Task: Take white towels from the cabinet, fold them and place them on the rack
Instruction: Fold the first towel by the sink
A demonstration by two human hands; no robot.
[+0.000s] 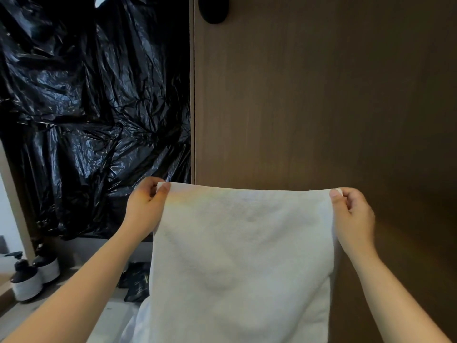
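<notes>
Soft white terry towel [242, 256], limp before brown wooden door [321, 95]; left hand [146, 206] and right hand [353, 214] pinch its top corners.

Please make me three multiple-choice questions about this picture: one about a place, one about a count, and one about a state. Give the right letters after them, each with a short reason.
1. Where is the black plastic sheet relative to the brown wooden panel?
A. Left of it
B. Right of it
C. Below it

2. How many pump bottles stand at the lower left?
A. One
B. Two
C. Four

3. How is the white towel held?
A. Folded on a rack
B. By one hand only
C. Spread and hanging, with each hand pinching a top corner

Answers:
1 A: the sheet fills the left side of the view and the panel fills the right.
2 B: two dark bottles with pale bases stand side by side.
3 C: the left hand and the right hand each pinch one top corner.
</notes>
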